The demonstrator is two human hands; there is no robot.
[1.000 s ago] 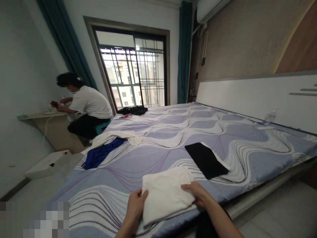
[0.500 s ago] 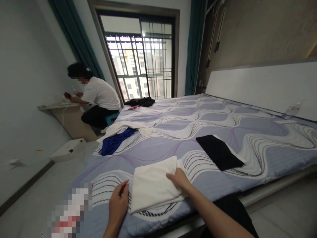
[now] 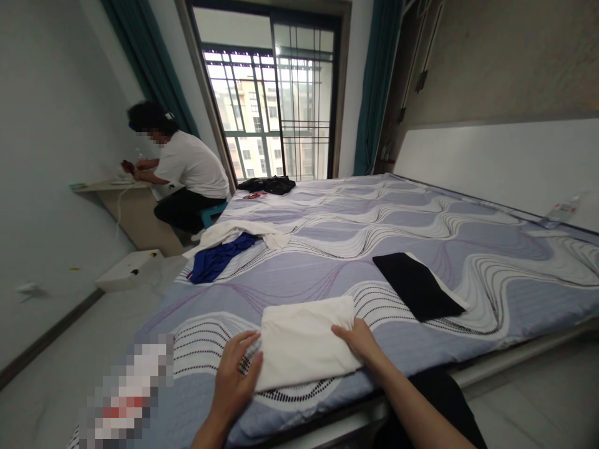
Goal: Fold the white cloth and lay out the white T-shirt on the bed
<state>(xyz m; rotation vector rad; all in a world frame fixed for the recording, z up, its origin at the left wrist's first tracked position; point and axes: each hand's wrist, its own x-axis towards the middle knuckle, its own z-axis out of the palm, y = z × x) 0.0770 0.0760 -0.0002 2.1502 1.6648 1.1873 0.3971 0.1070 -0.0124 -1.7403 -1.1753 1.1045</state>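
Observation:
A folded white cloth, perhaps a shirt (image 3: 304, 349), lies flat near the bed's front edge. My right hand (image 3: 359, 340) grips its right side, thumb on top and the other fingers partly hidden at the edge. At the opposite side my left hand (image 3: 235, 372) is open, thumb and fingers apart, right by the cloth's left edge. To the right rests a folded black cloth (image 3: 416, 287) with a white strip along one side. Farther left are a crumpled blue garment (image 3: 219, 259) and a loose white garment (image 3: 238, 232).
Patterned bedding covers the bed (image 3: 318, 268). A black heap (image 3: 271, 184) lies at its far end, a plastic bottle (image 3: 559, 212) by the headboard. A person (image 3: 194, 165) sits at a small desk (image 3: 128, 212); a white box (image 3: 128, 269) stands on the floor.
The white cloth's right side has shifted slightly right with my right hand, and its layers look more even. My left hand has opened and moved right, up to the cloth's left edge.

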